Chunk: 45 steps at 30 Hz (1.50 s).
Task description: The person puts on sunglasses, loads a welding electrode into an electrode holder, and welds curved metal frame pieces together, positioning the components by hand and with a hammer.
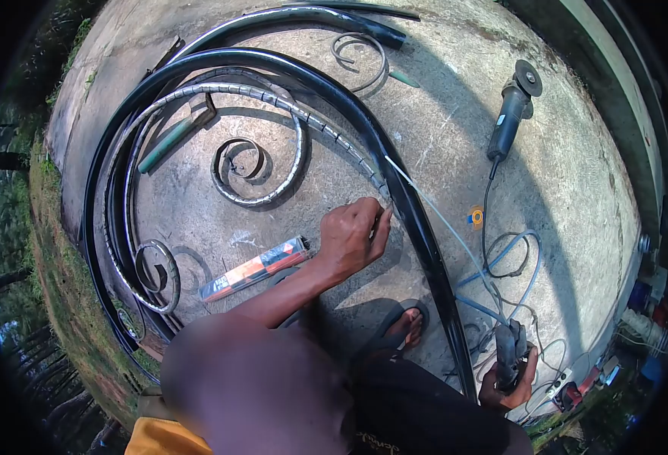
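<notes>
My left hand (pixel 356 231) is closed, its fingers pinched at the end of a curved, scroll-ended metal bar (pixel 284 102) with evenly spaced marks. That end meets the inner side of a big bent black tube (pixel 364 114). Low on the right, my right hand (pixel 512 387) grips a dark welding electrode holder (pixel 508 353). A long pale welding electrode (pixel 440 216) runs from the holder up across the black tube, its tip just above my left hand. Part of the right-hand fingers is hidden behind the holder.
An angle grinder (pixel 510 114) lies at upper right, its cord trailing down to loose cables (pixel 535 265). A green-handled hammer (pixel 174 144) and a printed electrode pack (pixel 254 269) lie inside the tube's curve. Near my sandalled foot (pixel 406 326) stands the tube. A power strip (pixel 559 385) sits at lower right.
</notes>
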Each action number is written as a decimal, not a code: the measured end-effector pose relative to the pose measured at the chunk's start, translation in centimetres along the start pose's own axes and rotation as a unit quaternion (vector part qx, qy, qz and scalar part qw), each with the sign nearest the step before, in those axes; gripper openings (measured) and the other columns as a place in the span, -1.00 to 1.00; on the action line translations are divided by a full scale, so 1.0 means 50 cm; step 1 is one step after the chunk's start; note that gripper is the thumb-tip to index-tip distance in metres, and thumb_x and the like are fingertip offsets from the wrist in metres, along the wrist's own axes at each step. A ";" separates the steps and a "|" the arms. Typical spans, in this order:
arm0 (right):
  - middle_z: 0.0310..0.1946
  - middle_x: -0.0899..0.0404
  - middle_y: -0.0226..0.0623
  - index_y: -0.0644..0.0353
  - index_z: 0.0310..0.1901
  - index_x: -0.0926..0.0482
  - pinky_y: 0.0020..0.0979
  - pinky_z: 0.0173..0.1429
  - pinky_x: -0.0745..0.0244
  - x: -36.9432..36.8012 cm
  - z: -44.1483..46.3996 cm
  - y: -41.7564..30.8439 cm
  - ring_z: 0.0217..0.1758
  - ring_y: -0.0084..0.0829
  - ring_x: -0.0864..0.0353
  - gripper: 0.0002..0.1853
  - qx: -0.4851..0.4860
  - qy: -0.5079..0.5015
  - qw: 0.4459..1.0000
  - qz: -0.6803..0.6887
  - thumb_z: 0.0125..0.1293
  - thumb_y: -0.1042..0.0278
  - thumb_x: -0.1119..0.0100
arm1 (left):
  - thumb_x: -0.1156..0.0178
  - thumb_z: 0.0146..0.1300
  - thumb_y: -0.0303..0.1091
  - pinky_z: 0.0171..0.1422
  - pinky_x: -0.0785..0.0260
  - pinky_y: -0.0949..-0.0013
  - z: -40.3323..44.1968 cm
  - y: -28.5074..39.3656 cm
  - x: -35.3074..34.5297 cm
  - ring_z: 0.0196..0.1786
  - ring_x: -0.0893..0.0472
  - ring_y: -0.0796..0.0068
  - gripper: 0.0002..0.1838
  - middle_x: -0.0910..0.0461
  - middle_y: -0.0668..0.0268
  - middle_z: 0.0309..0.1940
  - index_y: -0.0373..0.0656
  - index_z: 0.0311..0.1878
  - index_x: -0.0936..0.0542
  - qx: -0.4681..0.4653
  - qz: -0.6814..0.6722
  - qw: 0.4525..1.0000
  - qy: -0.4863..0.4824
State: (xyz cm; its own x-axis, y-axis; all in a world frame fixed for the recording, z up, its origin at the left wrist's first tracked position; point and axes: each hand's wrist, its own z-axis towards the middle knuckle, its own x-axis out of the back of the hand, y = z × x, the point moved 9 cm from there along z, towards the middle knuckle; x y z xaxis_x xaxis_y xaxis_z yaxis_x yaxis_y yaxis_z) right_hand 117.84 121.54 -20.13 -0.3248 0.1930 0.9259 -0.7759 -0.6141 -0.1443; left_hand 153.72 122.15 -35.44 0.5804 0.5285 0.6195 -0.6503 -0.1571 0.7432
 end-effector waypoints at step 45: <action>-0.04 -0.65 0.03 0.24 0.40 -0.37 0.00 0.45 -0.21 0.096 0.201 -0.035 0.02 -0.03 -0.69 -0.15 -0.058 -0.196 0.979 -0.021 -0.12 0.62 -0.09 | -0.32 0.17 -0.40 -0.55 -0.31 0.21 0.001 0.026 -0.034 -0.65 -0.50 0.21 -0.78 -0.47 0.25 -0.63 -0.12 -0.45 -0.43 -0.068 0.082 0.994 0.010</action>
State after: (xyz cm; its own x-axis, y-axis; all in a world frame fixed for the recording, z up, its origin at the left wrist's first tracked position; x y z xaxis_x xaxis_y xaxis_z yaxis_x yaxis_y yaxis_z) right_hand 123.05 115.85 -11.92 -0.0755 -0.1062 0.9915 -0.8477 -0.5167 -0.1199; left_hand 151.93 121.01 -35.51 0.4521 0.5215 0.7236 -0.7964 -0.1294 0.5908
